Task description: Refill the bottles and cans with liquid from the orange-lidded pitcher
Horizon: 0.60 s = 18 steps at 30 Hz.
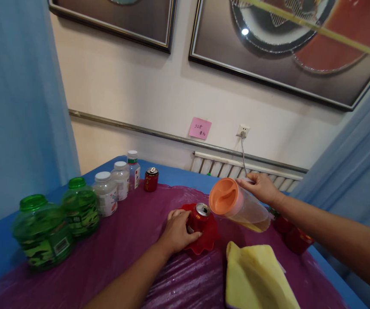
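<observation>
My left hand (178, 231) is wrapped around a red drink can (197, 218), whose opened top shows. The can stands upright on a red scallop-edged dish (204, 244). My right hand (262, 187) grips the handle of a clear plastic pitcher (251, 210) with an orange lid (224, 196). Held tilted, the pitcher has its lid end towards the can and a yellowish liquid lying along its lower side. A gap shows between lid and can, and I see no stream of liquid.
Green jars (43, 231), white-capped bottles (105, 195) and another red can (151, 180) line the left. A folded yellow cloth (258, 274) lies in front on the purple plastic sheet (129, 257). More red cans (297, 240) stand under my right forearm. A radiator (218, 165) is behind the table.
</observation>
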Available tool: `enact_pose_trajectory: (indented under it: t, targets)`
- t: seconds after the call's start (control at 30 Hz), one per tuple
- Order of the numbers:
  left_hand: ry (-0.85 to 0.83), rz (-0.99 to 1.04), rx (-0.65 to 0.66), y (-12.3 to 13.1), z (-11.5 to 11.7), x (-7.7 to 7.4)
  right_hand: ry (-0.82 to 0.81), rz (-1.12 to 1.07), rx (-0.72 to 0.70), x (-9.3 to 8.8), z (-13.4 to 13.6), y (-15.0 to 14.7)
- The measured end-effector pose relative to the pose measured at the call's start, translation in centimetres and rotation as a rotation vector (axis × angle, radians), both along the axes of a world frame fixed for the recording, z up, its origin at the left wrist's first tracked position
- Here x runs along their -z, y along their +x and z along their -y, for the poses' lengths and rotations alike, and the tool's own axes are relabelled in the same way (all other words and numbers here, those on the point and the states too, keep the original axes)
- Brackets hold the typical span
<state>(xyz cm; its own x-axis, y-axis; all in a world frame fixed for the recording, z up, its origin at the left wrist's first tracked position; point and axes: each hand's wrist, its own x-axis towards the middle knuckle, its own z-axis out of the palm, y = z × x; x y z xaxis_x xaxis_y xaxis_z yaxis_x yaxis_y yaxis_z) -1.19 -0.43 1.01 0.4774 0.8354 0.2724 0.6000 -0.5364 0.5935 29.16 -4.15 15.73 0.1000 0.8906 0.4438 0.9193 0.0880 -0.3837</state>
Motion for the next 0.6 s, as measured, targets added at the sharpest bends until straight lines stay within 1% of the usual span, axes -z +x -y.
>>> enact_pose_trajectory:
  t: [0.6]
  targets:
    - [0.007, 0.001, 0.003, 0.03, 0.00, 0.02, 0.001, 0.007, -0.002, 0.01, 0.09, -0.07]
